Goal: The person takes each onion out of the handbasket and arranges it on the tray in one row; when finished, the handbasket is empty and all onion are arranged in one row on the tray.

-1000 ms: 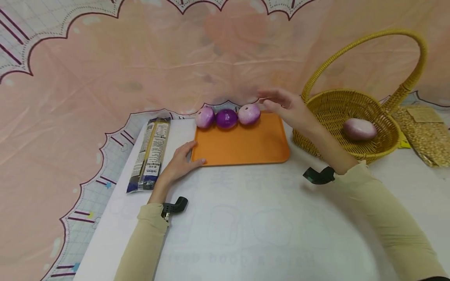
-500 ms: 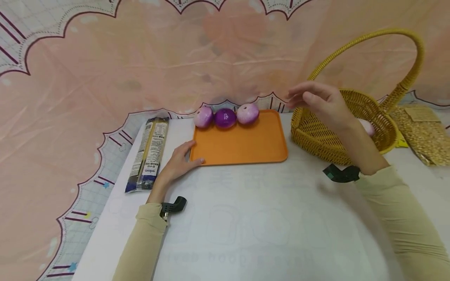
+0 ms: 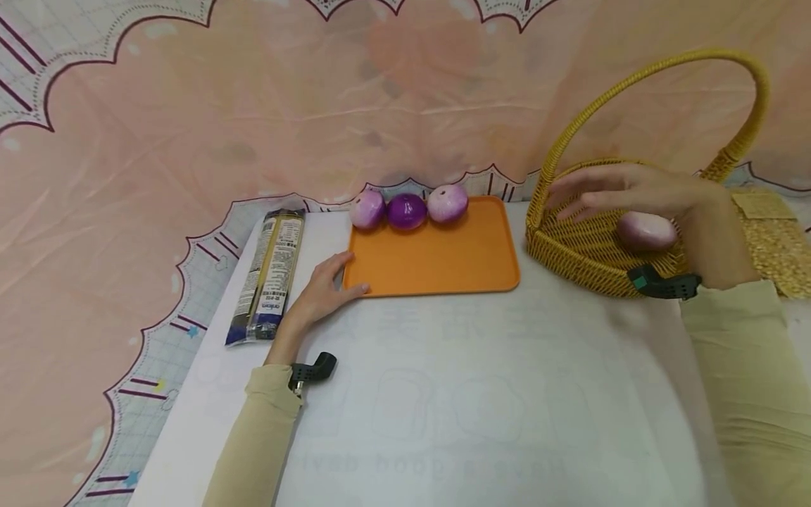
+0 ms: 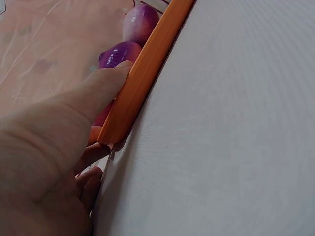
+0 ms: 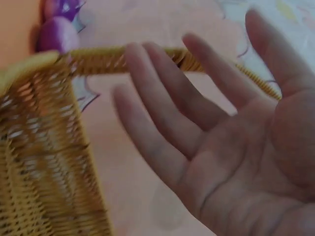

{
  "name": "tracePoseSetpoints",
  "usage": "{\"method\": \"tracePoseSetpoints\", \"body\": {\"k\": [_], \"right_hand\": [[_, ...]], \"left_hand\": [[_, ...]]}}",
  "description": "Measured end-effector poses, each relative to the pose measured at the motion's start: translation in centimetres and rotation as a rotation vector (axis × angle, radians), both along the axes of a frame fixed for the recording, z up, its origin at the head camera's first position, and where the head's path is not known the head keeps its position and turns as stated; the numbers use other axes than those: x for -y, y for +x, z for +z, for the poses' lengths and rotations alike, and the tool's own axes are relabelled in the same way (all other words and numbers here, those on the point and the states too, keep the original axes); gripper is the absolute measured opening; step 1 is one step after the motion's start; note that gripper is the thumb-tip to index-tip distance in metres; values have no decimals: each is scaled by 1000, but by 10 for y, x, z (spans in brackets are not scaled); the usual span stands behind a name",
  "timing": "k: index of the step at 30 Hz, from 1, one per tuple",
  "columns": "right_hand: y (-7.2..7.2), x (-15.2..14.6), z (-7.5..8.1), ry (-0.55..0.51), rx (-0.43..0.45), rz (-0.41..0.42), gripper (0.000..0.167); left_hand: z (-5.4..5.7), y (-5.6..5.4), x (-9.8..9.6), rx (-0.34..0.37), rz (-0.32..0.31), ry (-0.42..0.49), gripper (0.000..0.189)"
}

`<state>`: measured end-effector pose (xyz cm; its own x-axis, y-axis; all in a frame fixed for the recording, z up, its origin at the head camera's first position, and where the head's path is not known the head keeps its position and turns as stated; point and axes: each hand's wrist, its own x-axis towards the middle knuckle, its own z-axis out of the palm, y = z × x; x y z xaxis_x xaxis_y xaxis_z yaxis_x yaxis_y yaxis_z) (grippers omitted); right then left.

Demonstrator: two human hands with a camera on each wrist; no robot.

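Observation:
My left hand (image 3: pixel 322 290) holds the front left corner of an orange tray (image 3: pixel 437 264); the left wrist view shows the thumb against the rim (image 4: pixel 147 69) and other fingers beyond the corner. Along the tray's back edge sit two pale purple onions (image 3: pixel 448 203) and a darker, glossy purple onion (image 3: pixel 407 213) between them. Over a yellow wicker basket (image 3: pixel 570 264) hovers my right hand (image 3: pixel 640 189), fingers spread and nothing in it. Behind that hand, a pinkish-purple onion (image 3: pixel 648 232) lies in the basket.
Left of the tray lies a long plastic packet (image 3: pixel 269 278) with a blue end. A bag of yellowish grains (image 3: pixel 776 243) is to the right of the basket, whose tall handle (image 3: pixel 659 63) arches above it. Patterned cloth (image 3: pixel 285 105) hangs behind the white table (image 3: pixel 443 373).
From beside the rightmost onion on the tray, my right hand has moved right, over the basket. My left hand stays on the tray corner, and the onions have not moved.

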<state>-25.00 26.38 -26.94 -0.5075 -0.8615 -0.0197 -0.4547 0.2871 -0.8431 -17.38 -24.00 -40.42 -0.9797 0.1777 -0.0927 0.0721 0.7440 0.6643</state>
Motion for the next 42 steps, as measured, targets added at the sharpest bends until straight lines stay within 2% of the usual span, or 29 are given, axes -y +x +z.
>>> {"method": "tracePoseSetpoints", "body": {"k": [3,5,8,11,13,15,19,26,29,36,42], "right_hand": [[-5,-7,-5,3,31,-139,42],[-9,-13,-8,55,49,-249,43],[-14,-23,-10,205,64,-400,49],[-20,-34,-11,387,40,-486,60],[-25,-41,-13,479,37,-494,67],[-30,-47,-15,526,30,-479,70],[-37,-58,-21,580,53,-434,70],[-51,-79,-26,668,92,-304,66],[-56,-85,-26,661,155,-274,68],[-61,-89,-30,634,435,-232,75],[-60,-91,-38,591,545,-230,76]], "left_hand": [[0,-1,1,3,3,-2,80],[0,-1,1,4,4,-2,80],[0,-2,1,4,8,4,80],[-1,-2,1,6,4,12,80],[-2,-2,1,3,5,14,79],[-3,-3,1,0,5,16,79],[-4,-2,1,-7,2,22,78],[-2,-3,1,-3,-1,5,80],[-1,-2,1,-9,-3,3,80],[-1,-2,0,-1,1,10,80],[1,-1,0,7,2,12,80]]}}
